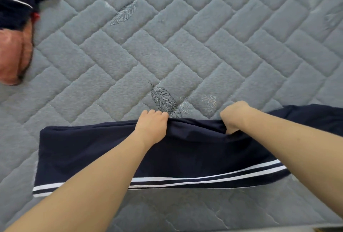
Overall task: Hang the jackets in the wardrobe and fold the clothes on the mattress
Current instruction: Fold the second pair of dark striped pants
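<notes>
A navy garment (194, 155) with two white stripes along its near edge lies stretched across the grey quilted mattress (167, 46), close to me. My left hand (151, 126) grips its far edge near the middle, fingers curled over the cloth. My right hand (234, 115) grips the same far edge a little further right, bunching the fabric into a ridge between the two hands. Part of the garment trails off past the right edge of view.
At the far left lies a pile of other clothes: a salmon-pink piece (14, 55) and a dark navy piece with a thin white line (14, 11). The mattress's near edge runs along the bottom of view.
</notes>
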